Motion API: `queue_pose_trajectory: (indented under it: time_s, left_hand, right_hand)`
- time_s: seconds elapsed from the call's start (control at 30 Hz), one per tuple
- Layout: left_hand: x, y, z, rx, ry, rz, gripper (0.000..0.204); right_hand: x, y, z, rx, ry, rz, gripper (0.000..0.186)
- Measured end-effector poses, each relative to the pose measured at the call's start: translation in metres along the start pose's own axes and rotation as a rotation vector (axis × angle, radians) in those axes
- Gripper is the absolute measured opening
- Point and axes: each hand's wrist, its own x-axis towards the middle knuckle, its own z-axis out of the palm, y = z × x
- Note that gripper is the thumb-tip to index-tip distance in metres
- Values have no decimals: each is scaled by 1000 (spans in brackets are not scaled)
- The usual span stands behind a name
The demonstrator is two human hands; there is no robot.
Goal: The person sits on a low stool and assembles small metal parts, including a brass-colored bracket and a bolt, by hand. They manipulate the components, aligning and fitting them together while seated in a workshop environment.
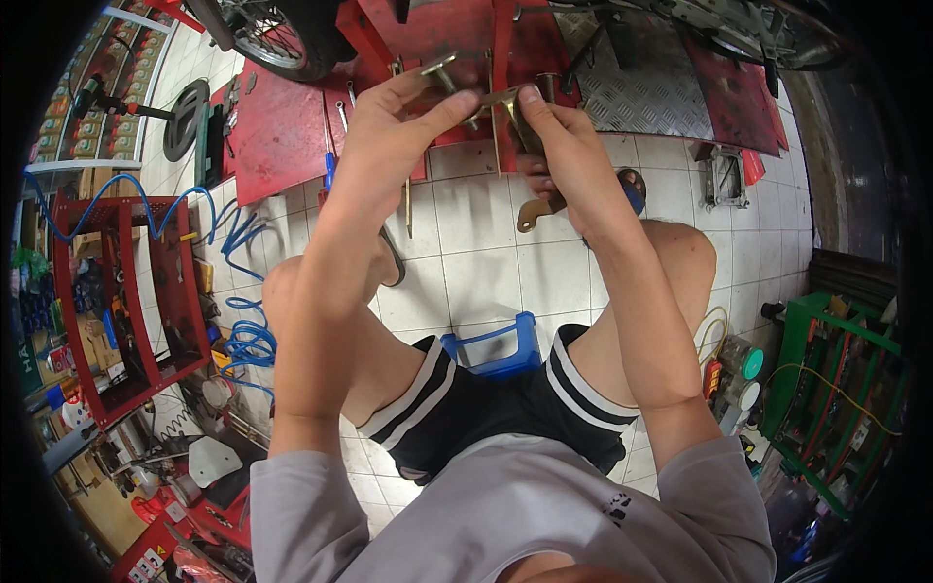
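Both of my hands are raised in front of me, close together above the front edge of a red work platform [277,146]. Between its thumb and fingers, my left hand [403,117] pinches a metal pin with a flat, T-like head [440,66]. My right hand [562,146] is closed around a brass-coloured metal bracket [515,109], thumb on its upper end. Below those fingers, an arm with a hole at its tip sticks out of the bracket. The pin's lower end comes near the bracket; whether they touch I cannot tell.
A motorcycle wheel [277,44] stands on the platform at far left, beside a tread-plate panel [646,87]. A blue stool [501,345] is between my legs. Coiled blue hose [251,340] and a red rack [136,301] are left; a green rack [826,389] is right.
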Motion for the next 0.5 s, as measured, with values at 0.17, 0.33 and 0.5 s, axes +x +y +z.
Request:
queue_pose_trajectory:
  time_s: [0.17,0.33,0.5]
  left_hand:
    - [1,-10,-7,-160,-81,-33,31]
    - [1,-6,-4,-282,-80,-32,30]
    - [1,-6,-6,-178,-34,-49,32]
  right_hand:
    - [0,-1,-4,11,-36,-6,52]
    - [0,1,0,17,-4,-21,53]
    - [1,0,-2,20,-32,-22,52]
